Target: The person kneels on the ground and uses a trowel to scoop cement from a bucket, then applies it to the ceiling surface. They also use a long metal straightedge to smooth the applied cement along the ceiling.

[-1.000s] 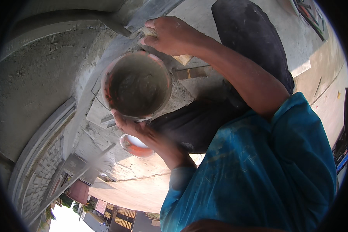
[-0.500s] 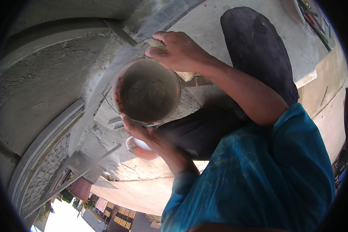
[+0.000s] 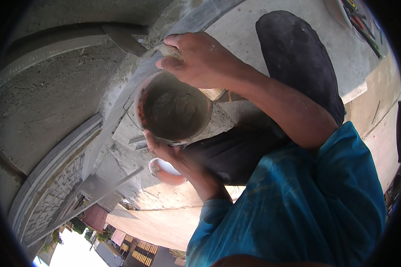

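My right hand (image 3: pixel 196 60) is closed round the pale handle (image 3: pixel 171 52) of a trowel, whose grey blade (image 3: pixel 124 41) reaches left to the curved ledge on the plastered wall. Below that hand is a round bucket (image 3: pixel 140 100) with wet grey mortar (image 3: pixel 176 107) inside. My left hand (image 3: pixel 161 147) grips the near side of the bucket, thumb up at its rim; its other fingers are mostly hidden.
A smaller orange and white container (image 3: pixel 168 172) stands beyond my left forearm. Plastered wall (image 3: pixel 53 84) and curved moulding (image 3: pixel 53 162) fill the left side. My bent legs (image 3: pixel 294 58) flank the bucket. A tub of tools (image 3: pixel 358 20) sits at upper right.
My right hand and the trowel have moved left and slightly up, the blade now farther along the ledge. The bucket, still in my left hand's grip, appears slightly lower and to the right.
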`<state>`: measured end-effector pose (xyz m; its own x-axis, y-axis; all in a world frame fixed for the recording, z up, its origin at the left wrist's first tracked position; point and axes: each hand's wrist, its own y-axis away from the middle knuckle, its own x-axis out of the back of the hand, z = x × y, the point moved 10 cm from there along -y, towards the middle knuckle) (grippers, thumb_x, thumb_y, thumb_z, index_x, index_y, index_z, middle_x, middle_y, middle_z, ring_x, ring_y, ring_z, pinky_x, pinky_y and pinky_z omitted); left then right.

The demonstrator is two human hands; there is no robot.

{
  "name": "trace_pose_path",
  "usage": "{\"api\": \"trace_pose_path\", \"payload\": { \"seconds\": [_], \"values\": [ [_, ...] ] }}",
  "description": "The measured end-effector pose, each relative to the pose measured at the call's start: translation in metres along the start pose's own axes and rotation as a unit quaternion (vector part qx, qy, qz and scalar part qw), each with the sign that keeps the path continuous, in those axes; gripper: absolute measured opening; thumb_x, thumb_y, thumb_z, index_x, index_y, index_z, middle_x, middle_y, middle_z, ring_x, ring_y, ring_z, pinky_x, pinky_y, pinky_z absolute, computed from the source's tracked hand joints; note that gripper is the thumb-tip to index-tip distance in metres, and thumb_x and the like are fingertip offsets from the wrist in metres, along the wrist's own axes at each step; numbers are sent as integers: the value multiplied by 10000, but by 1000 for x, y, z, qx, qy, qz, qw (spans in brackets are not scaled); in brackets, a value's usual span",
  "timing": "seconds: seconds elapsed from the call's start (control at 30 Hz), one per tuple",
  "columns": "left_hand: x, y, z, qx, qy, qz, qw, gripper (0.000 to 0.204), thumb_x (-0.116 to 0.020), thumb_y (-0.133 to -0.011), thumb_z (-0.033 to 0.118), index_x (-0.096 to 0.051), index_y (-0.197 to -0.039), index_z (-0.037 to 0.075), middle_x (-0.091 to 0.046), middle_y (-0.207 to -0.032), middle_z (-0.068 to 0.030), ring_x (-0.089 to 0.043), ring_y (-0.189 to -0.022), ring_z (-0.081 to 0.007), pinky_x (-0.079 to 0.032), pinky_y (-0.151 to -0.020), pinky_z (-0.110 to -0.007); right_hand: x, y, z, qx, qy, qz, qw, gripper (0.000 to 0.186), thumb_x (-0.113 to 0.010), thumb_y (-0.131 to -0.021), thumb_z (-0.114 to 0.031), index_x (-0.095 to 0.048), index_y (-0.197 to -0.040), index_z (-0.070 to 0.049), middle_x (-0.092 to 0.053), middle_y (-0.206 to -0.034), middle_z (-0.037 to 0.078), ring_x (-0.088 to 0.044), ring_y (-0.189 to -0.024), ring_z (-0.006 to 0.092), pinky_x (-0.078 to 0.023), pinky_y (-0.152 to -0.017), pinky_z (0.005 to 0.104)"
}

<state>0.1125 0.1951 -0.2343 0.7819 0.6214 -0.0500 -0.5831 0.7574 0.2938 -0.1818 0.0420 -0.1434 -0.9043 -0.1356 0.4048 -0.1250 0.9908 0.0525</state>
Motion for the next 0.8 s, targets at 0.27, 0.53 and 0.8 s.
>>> {"api": "trace_pose_path", "payload": {
  "seconds": [0.27, 0.53, 0.8],
  "values": [
    [-8, 0, 3, 7, 3, -3, 1000, 589, -556, -1028, 389, -550, -1376, -86, -624, -1326, -242, -678, -1125, -347, -601, -942, -457, 14, 9, -23, 66, -24, 68, 995, 388, -624, -927, -270, -656, -1055, 94, -707, -946, 300, -719, -926, 399, -569, -864, 447],
    [-9, 0, 5, -1, -4, 15, 1000, 576, -561, -1029, 384, -563, -1357, -89, -631, -1316, -237, -682, -1116, -346, -599, -933, -457, 15, 9, -48, 30, -41, -24, 998, 549, -666, -963, -300, -589, -1302, 124, -686, -814, 284, -723, -836, 404, -564, -792, 436],
    [7, -5, -1, 9, 10, 25, 1000, 536, -530, -1049, 354, -573, -1339, -95, -652, -1276, -244, -689, -1087, -344, -597, -925, -449, 31, 57, -21, 39, -47, 3, 998, 582, -683, -973, -374, -591, -1296, 101, -697, -1101, 294, -705, -1009, 415, -560, -863, 440]
  ]
}}
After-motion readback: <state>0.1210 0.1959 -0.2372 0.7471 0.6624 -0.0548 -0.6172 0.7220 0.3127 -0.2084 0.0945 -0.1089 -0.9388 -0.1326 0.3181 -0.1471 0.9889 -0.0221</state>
